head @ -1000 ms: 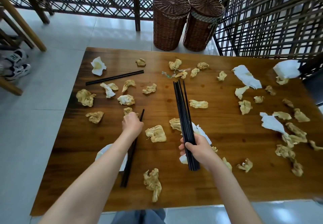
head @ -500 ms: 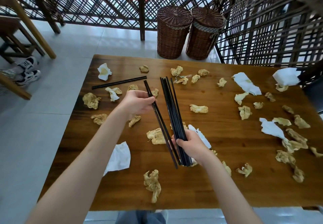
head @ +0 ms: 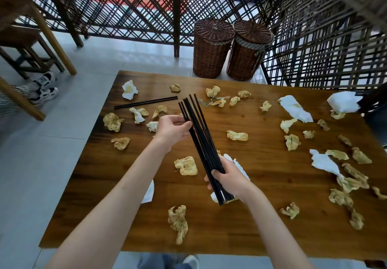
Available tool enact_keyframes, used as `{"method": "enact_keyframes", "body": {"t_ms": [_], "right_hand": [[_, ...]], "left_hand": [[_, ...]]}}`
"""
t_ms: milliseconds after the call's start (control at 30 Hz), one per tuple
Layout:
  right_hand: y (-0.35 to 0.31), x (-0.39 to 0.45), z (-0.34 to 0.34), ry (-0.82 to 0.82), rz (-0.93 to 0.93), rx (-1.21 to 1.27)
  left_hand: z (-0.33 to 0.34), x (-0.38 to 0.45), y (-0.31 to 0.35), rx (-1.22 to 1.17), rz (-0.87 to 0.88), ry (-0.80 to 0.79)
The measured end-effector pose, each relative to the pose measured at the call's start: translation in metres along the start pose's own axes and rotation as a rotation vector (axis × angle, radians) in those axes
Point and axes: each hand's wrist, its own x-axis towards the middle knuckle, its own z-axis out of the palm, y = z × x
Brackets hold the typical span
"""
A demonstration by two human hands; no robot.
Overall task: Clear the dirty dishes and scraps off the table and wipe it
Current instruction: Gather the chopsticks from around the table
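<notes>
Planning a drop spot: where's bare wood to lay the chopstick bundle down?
Bare wooden table lies near the front edge, between the long yellow scrap and small crumpled scrap. Another strip runs mid-table right of the flat yellow scrap. The right side is crowded.

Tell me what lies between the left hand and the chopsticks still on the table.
Nothing blocks the way. The left hand is up at the held bundle; the loose chopsticks lie beyond it with only flat scraps between.
</notes>
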Motion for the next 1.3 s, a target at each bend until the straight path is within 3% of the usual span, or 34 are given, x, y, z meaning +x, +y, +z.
{"method": "enact_keyframes", "body": {"t_ms": [600,967,1300], "right_hand": [[0.001,0.010,-0.019,-0.186,0.017,-0.067],[-0.021,0.068,0.009,-0.172,0.027,-0.103],[-0.062,0.161,0.032,-0.032,0.098,-0.046]], "left_hand": [[0.007,0.004,-0.014,-0.230,-0.060,0.011],[-0.027,0.063,-0.012,-0.135,-0.081,0.032],[-0.058,0.169,0.006,0.009,-0.087,-0.039]]}}
